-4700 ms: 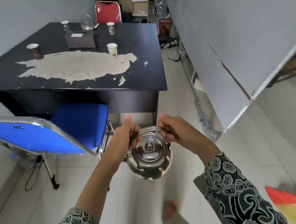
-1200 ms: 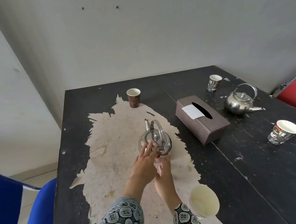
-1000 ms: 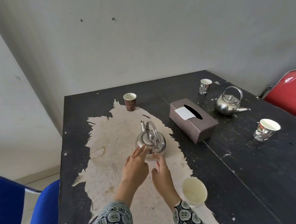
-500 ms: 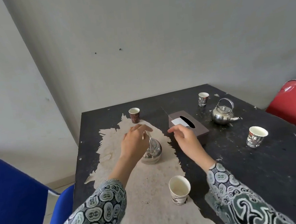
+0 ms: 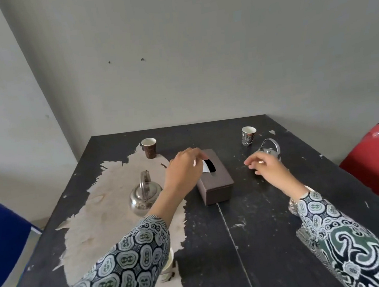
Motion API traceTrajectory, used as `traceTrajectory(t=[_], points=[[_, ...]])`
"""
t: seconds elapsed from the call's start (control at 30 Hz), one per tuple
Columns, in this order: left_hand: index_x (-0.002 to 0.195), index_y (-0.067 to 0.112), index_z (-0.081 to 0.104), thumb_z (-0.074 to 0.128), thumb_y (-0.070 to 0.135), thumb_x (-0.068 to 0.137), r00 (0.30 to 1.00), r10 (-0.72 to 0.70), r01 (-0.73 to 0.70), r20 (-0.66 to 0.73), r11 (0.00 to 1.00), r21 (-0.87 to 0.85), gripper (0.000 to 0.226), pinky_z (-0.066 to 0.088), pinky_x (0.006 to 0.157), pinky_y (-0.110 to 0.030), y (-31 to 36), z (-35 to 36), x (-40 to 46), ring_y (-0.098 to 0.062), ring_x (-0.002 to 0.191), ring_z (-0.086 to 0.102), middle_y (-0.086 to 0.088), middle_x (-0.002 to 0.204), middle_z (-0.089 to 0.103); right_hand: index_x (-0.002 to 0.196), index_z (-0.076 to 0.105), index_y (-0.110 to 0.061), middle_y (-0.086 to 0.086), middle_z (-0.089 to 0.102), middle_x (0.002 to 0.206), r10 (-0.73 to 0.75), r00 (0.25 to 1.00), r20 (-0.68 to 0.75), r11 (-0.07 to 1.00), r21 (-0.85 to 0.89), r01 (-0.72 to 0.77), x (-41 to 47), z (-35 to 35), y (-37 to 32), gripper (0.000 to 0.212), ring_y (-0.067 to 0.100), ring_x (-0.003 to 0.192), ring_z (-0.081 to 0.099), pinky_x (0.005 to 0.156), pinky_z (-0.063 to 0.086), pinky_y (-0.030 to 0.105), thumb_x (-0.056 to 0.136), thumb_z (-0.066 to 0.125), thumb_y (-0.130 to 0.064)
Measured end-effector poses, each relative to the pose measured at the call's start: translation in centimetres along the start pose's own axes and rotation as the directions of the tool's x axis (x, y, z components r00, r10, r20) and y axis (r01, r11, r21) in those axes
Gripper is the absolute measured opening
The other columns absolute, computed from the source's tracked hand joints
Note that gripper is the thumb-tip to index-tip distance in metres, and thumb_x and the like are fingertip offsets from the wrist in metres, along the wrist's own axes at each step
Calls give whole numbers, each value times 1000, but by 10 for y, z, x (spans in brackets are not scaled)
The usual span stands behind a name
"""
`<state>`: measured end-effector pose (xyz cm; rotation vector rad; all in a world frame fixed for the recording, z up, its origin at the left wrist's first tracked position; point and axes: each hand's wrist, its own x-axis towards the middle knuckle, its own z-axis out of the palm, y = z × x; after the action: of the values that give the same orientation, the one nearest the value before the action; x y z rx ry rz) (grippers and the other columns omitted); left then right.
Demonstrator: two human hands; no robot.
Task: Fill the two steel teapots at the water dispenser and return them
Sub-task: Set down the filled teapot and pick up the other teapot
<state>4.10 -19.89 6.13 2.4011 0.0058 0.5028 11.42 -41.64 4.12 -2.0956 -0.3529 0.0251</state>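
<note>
Right hand [image 5: 267, 166]: loosely curled, empty, hiding most of the far round steel teapot [image 5: 270, 150]. Left hand [image 5: 184, 169]: fingers bent, empty, above the brown tissue box [image 5: 215, 182]. Near shiny steel teapot [image 5: 145, 196]: partly behind left forearm, on the worn black table [image 5: 263, 229].

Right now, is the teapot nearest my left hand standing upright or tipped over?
Upright. The steel teapot sits on its base on the table, handle raised straight above it, with neither hand touching it.

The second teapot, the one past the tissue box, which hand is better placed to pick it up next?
The right hand. It is open and reaches toward the second teapot, just short of its handle. The left hand hovers over the tissue box, between the two pots, and is farther off.
</note>
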Motion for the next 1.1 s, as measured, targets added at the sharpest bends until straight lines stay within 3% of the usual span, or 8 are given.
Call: traceTrajectory(t=[0.3,0.4,0.47,0.63,0.77,0.83,0.93,1.1], points=[[96,20,65,44,9,86,996,-46,38,75,993,110,26,50,82,-38,10,84,47,-20,97,60,5,105,69,107,58,3,24,61,115,271,952,-143,962,18,-272,92,-64,100,23,39,105,58,98,43,51,90,45,-6],[96,21,64,45,11,86,992,-68,52,107,988,144,24,50,82,-38,3,110,61,-18,95,60,6,103,68,78,55,15,30,58,85,296,929,-223,949,-44,-313,124,-71,126,20,42,82,54,74,44,43,83,38,4],[96,21,64,45,12,87,989,-75,55,124,986,156,23,50,83,-40,-4,123,70,-18,95,60,7,103,67,56,40,-1,18,41,61,295,921,-254,941,-88,-326,143,-70,141,24,29,62,39,55,27,34,79,35,6],[98,21,65,43,13,90,983,-98,70,154,982,175,24,50,84,-37,-21,146,91,-17,97,61,7,105,68,52,25,-13,6,27,52,276,895,-352,936,-112,-333,179,-66,169,36,21,56,28,48,16,34,82,35,5],[97,22,64,43,13,90,977,-124,95,172,982,165,24,49,83,-34,-33,158,101,-15,93,61,8,104,68,78,54,6,24,46,66,333,889,-314,938,18,-345,202,-62,186,26,25,68,46,56,38,39,91,38,-9],[97,22,65,43,13,90,973,-143,117,179,982,149,25,50,83,-34,-36,161,103,-15,93,61,9,103,68,102,56,4,12,59,75,387,884,-263,922,129,-365,208,-63,189,24,22,74,56,51,42,23,94,40,-12],[97,22,65,44,13,91,968,-154,130,197,983,130,24,51,84,-36,-37,163,102,-15,94,61,8,104,68,94,58,1,4,52,62,415,884,-216,903,213,-372,206,-63,185,19,9,48,49,33,33,8,94,43,-10],[97,24,64,42,13,91,968,-153,137,201,986,91,25,52,83,-38,-32,157,97,-14,96,60,9,105,68,68,54,-6,4,49,58,323,940,-107,937,174,-303,186,-56,167,25,14,54,43,56,36,25,93,47,-10]])
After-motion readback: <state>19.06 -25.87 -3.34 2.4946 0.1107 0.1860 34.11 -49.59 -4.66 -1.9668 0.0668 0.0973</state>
